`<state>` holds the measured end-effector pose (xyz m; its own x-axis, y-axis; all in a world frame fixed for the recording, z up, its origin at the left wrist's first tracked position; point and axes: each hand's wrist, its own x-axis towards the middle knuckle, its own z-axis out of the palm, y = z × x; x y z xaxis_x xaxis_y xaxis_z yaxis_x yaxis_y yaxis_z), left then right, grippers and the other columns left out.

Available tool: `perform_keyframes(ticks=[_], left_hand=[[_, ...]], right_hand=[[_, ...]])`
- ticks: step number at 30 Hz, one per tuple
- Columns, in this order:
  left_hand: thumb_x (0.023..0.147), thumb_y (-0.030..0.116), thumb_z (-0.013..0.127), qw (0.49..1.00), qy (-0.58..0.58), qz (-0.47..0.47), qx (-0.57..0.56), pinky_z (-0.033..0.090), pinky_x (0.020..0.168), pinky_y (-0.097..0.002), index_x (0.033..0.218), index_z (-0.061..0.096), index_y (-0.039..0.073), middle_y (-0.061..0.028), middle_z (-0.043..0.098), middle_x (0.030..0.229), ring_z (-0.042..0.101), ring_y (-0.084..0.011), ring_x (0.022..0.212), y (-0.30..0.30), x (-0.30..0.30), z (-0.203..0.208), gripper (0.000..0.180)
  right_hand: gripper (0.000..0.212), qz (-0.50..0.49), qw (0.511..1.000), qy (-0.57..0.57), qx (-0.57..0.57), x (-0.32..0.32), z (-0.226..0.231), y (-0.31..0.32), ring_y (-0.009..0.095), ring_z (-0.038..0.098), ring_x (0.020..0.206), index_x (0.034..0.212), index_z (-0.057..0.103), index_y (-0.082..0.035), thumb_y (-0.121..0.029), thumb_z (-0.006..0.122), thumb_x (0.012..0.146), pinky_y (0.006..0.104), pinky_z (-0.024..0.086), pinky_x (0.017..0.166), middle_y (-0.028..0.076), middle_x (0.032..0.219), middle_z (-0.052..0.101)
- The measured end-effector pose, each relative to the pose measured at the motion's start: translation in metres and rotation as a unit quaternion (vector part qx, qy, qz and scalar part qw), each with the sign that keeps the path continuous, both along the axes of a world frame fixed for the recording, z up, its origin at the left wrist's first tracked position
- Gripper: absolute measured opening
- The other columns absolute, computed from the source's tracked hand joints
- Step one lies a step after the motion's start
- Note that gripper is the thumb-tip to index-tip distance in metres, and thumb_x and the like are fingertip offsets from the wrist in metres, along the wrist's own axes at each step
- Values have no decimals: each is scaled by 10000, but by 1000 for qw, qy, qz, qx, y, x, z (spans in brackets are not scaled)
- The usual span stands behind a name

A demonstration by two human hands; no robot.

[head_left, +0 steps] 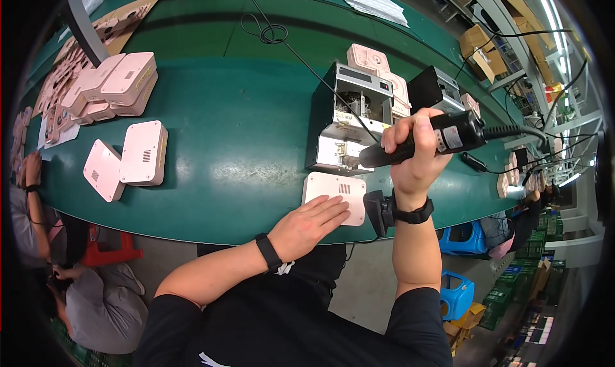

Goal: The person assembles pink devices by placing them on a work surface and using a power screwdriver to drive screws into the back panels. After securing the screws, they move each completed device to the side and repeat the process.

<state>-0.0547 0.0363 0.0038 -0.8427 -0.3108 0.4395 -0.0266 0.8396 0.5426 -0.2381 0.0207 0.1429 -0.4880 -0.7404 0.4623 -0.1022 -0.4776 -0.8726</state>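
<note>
At the near edge of the green worktop (243, 155), the left hand (307, 223) lies flat on a pale pink panel (334, 191), fingers (333, 208) spread a little and pressing its near left corner; nothing is gripped. Just right of the panel, the right hand (413, 152) is raised above the worktop, its fingers wrapped tight around a black power screwdriver (426, 141), tip pointing left toward a grey metal box (349, 120) that stands just behind the panel. A black cord runs from the tool's rear toward the right edge.

Toward the left edge lie two more pink casings (128, 159), side by side. Farther back, near the far left corner, sits a stack of pink casings (109, 85). A black cable (272, 32) loops across the far middle of the worktop.
</note>
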Motion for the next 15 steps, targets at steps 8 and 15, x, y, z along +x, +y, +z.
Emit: perform_keyframes(ticks=[8,15], left_hand=[[854,83,557,1000,12,4,-12,396,1127,-416,1199,645,25,-116,555,1372,501,-260,1309,1,-4,-2,361],[792,6,573,999,15,7,40,388,1139,-425,1135,680,39,-136,563,1333,492,-301,1313,4,-4,-6,361]], right_hand=[[174,92,995,-42,26,35,-8,-1,181,504,515,968,475,-17,-157,573,936,337,446,503,85,652,515],[185,116,992,-6,53,43,-23,-13,170,511,511,973,471,-11,-125,604,915,324,457,500,88,641,525]])
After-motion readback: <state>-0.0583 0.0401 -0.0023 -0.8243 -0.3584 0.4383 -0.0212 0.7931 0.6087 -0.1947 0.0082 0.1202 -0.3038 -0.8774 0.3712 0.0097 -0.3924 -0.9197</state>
